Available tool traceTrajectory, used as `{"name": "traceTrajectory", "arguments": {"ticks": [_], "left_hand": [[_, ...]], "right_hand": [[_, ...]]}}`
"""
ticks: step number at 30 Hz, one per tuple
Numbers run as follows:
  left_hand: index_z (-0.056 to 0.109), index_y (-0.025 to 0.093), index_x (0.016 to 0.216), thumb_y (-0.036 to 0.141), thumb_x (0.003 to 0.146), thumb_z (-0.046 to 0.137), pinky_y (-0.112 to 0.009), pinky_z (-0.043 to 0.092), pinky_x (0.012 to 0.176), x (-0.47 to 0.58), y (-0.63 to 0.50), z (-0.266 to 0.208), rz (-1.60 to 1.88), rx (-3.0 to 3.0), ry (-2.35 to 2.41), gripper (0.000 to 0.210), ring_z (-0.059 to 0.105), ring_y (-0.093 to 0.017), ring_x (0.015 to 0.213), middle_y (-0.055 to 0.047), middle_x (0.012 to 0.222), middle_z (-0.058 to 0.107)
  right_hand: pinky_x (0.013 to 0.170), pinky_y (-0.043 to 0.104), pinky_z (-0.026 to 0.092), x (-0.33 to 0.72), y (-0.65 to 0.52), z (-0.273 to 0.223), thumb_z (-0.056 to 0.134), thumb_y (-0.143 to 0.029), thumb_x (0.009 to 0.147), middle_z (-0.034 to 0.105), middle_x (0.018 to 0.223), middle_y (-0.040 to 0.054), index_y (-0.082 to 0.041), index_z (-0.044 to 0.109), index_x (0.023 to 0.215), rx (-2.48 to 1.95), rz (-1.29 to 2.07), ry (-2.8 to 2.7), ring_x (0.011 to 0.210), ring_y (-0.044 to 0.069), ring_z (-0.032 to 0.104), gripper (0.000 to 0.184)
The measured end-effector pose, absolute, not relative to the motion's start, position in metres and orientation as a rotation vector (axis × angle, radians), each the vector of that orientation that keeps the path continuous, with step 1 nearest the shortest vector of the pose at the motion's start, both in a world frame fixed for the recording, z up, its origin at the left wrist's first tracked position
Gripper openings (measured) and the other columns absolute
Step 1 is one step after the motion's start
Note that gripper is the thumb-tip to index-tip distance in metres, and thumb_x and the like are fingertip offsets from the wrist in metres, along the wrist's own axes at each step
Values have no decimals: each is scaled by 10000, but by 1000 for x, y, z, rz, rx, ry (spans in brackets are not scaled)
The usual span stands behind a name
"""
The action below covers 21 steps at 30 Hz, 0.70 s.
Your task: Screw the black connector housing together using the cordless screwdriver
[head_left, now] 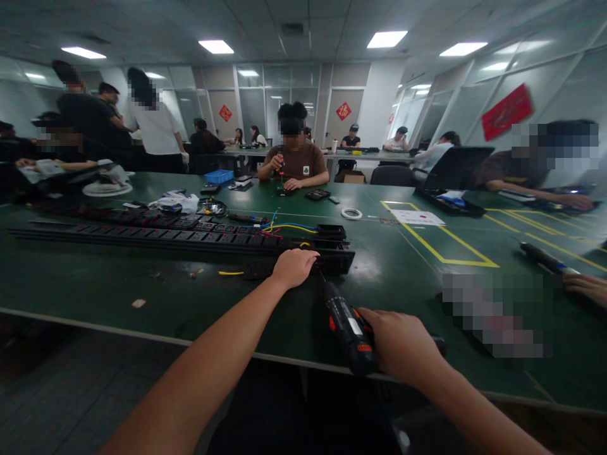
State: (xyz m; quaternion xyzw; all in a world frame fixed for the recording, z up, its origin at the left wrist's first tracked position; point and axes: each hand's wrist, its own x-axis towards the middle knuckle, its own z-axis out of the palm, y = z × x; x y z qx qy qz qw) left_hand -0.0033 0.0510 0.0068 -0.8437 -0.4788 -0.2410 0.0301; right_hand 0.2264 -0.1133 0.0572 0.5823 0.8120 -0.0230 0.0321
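Note:
A long black power strip (156, 243) with a row of sockets lies across the green table. My left hand (294, 268) is closed over its right end, with the fingertips partly hidden. My right hand (403, 346) grips a black and orange cordless drill (349, 328). The drill's thin bit points away from me at the strip's right end, close to my left fingers; whether it touches a screw is too small to tell. Yellow and blue wires (289, 227) run along the strip's far side to a small black end piece (331, 231).
Behind the strip lie plastic bags (175, 202) and a roll of white tape (351, 213). Yellow tape outlines (467, 260) mark the table, with a paper sheet (417, 217) on one. Across sits a co-worker (296, 164) with a screwdriver. At right, another person's hand (588, 287) is near a dark tool (543, 258).

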Motion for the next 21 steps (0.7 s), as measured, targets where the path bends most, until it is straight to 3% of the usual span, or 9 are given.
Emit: {"name": "traceTrajectory", "arguments": {"ticks": [7,13,21], "left_hand": [[679,326,1277,362,1042,411,-341,489,940,-5,52,13,-664,-2627,-1520,359,672,-219,1070,-14,1171,741],[655,356,1309,403,1045,387,-331,499,895,-5,54,13,-586,-2612,-1602,380,691,-226,1016,-44,1106,740],[662,347,1286,383,1040,396,-328,498,894,-3,52,13,-617,-2607,-1591,364,691,-223,1012,-39,1094,742]], "right_hand": [[714,361,463,217,-112,56,579,-204,780,754,979,102,-222,672,1071,1797,-62,2502,913,314,737,306],[660,337,462,209,-115,56,586,-190,784,684,1070,123,-195,669,1066,1792,8,2459,850,285,725,294],[687,342,463,207,-117,56,602,-218,787,714,1037,131,-180,646,1047,1815,-17,2430,881,300,728,266]]}}
